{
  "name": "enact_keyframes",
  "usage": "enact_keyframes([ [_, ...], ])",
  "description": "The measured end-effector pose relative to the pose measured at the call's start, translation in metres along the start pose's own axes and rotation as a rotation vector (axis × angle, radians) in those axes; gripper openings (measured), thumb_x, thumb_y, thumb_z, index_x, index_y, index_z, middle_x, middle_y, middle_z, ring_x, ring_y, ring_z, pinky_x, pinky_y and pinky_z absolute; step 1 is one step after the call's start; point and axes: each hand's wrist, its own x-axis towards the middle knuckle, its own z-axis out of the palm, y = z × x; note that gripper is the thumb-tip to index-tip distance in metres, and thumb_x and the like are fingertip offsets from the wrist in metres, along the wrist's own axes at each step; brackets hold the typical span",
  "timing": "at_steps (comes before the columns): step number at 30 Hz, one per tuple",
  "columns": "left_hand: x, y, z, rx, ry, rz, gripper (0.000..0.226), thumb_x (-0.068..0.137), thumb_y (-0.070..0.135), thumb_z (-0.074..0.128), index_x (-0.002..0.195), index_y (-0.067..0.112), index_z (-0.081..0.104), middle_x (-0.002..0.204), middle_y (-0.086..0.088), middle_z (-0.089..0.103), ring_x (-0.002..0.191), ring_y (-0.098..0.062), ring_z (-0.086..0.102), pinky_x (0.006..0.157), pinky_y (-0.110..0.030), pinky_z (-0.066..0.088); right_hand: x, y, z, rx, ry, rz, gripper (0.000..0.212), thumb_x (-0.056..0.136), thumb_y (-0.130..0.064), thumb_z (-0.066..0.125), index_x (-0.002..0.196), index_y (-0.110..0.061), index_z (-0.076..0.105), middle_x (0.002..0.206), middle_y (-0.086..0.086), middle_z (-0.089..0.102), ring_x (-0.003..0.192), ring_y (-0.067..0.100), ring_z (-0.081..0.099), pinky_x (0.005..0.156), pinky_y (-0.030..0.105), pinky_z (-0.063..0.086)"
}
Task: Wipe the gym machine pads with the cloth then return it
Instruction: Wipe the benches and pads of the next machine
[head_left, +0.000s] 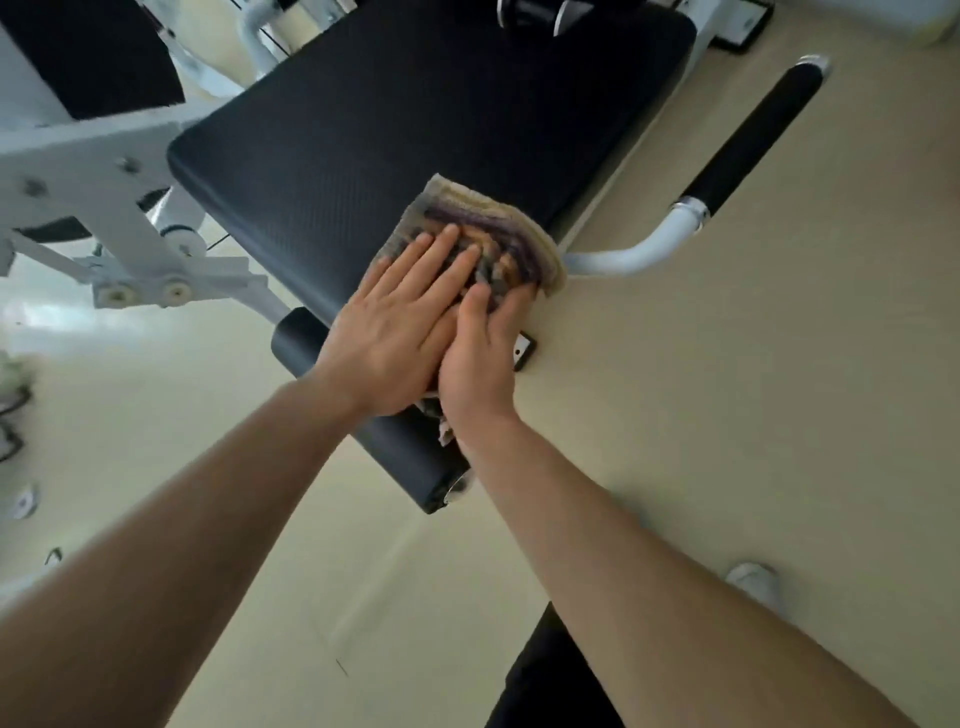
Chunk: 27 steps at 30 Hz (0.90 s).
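Note:
A wide black seat pad (405, 135) of a white-framed gym machine fills the upper middle of the head view. A striped beige and purple cloth (498, 234) lies folded on the pad's near right corner. My left hand (400, 322) presses flat on the cloth with its fingers spread. My right hand (485, 353) lies beside it, thumb and fingers curled around the cloth's near edge at the pad's corner. A strip of cloth hangs down below my right wrist. A black roller pad (395, 441) sits just under both hands.
A white bent handle with a black grip (748, 140) sticks out to the right of the seat. White frame plates and bolts (119, 208) stand at the left. Another black pad (98, 52) is at the top left. Beige floor surrounds the machine.

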Motion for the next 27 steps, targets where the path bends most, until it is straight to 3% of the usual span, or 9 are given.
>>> enact_keyframes([
  [3, 0.055, 0.001, -0.01, -0.056, 0.013, -0.016, 0.06, 0.104, 0.05, 0.011, 0.16, 0.028, 0.007, 0.169, 0.0, 0.002, 0.155, -0.019, -0.001, 0.126, -0.043, 0.005, 0.049, -0.013, -0.006, 0.029, 0.079, 0.058, 0.074, 0.099, -0.04, 0.033, 0.158, -0.019, -0.006, 0.165, 0.006, 0.014, 0.148, 0.017, 0.026, 0.122, 0.04, 0.025],
  [5, 0.067, 0.007, -0.012, -0.101, 0.037, -0.026, 0.057, 0.106, 0.047, 0.015, 0.159, 0.029, 0.009, 0.169, 0.001, 0.003, 0.155, -0.017, 0.001, 0.126, -0.042, 0.004, 0.052, -0.011, -0.007, 0.075, 0.078, 0.034, 0.075, 0.098, -0.04, 0.032, 0.158, -0.018, -0.007, 0.165, 0.008, 0.014, 0.148, 0.019, 0.026, 0.121, 0.037, 0.027],
  [9, 0.011, 0.007, 0.002, -0.124, 0.163, 0.039, 0.06, 0.103, 0.051, 0.01, 0.158, 0.029, 0.017, 0.168, 0.001, 0.013, 0.155, -0.017, 0.008, 0.126, -0.045, 0.011, -0.003, 0.016, 0.001, 0.148, 0.002, -0.074, 0.066, 0.104, -0.038, 0.027, 0.159, -0.021, -0.004, 0.165, 0.001, 0.015, 0.149, 0.01, 0.025, 0.122, 0.031, 0.025],
  [14, -0.069, 0.004, 0.05, -0.209, 0.406, 0.103, 0.053, 0.108, 0.036, 0.025, 0.155, 0.013, 0.03, 0.164, -0.009, 0.025, 0.154, -0.027, 0.016, 0.124, -0.051, 0.019, -0.073, 0.076, 0.018, 0.062, 0.001, -0.135, 0.06, 0.106, -0.042, 0.031, 0.159, -0.025, 0.008, 0.164, -0.005, 0.02, 0.151, 0.01, 0.021, 0.122, 0.043, 0.023],
  [16, -0.084, -0.003, 0.073, -0.237, 0.453, 0.132, 0.053, 0.108, 0.031, 0.03, 0.156, 0.009, 0.024, 0.164, -0.016, 0.02, 0.154, -0.033, 0.011, 0.125, -0.048, 0.017, -0.086, 0.087, 0.01, -0.147, -0.013, -0.208, 0.061, 0.107, -0.032, 0.033, 0.159, -0.017, 0.005, 0.165, -0.001, 0.015, 0.152, 0.009, 0.016, 0.123, 0.038, 0.022],
  [18, -0.083, -0.005, 0.088, -0.268, 0.521, 0.136, 0.055, 0.107, 0.026, 0.035, 0.156, 0.008, 0.018, 0.164, -0.018, 0.017, 0.155, -0.033, 0.008, 0.125, -0.049, 0.017, -0.078, 0.085, -0.008, -0.453, -0.039, -0.406, 0.062, 0.106, -0.026, 0.032, 0.158, -0.006, 0.006, 0.166, 0.009, 0.01, 0.153, 0.015, 0.012, 0.123, 0.036, 0.02],
  [21, -0.063, 0.011, 0.093, -0.496, 0.667, -0.023, 0.054, 0.107, 0.032, 0.025, 0.155, 0.008, 0.024, 0.165, -0.016, 0.018, 0.155, -0.03, 0.009, 0.126, -0.042, 0.012, -0.048, 0.054, -0.026, -0.947, -0.075, -0.667, 0.059, 0.104, -0.031, 0.032, 0.157, -0.007, 0.019, 0.165, 0.015, 0.013, 0.154, 0.028, 0.007, 0.122, 0.05, 0.019],
  [24, -0.038, 0.027, 0.093, -0.762, 0.877, -0.226, 0.054, 0.106, 0.027, 0.023, 0.155, 0.003, 0.027, 0.165, -0.012, 0.02, 0.155, -0.023, 0.01, 0.126, -0.045, 0.011, -0.023, 0.015, -0.021, -1.302, -0.274, -0.837, 0.05, 0.104, -0.032, 0.03, 0.149, -0.012, 0.042, 0.157, 0.006, 0.039, 0.15, 0.024, 0.025, 0.123, 0.048, 0.018],
  [27, -0.022, 0.032, 0.094, -0.95, 1.025, -0.358, 0.053, 0.106, 0.026, 0.024, 0.155, 0.008, 0.028, 0.166, -0.001, 0.019, 0.155, -0.014, 0.008, 0.125, -0.046, 0.013, -0.01, -0.016, -0.009, -1.526, -0.458, -0.885, 0.053, 0.103, -0.036, 0.024, 0.147, -0.015, 0.045, 0.152, 0.003, 0.048, 0.144, 0.018, 0.038, 0.122, 0.041, 0.024],
])
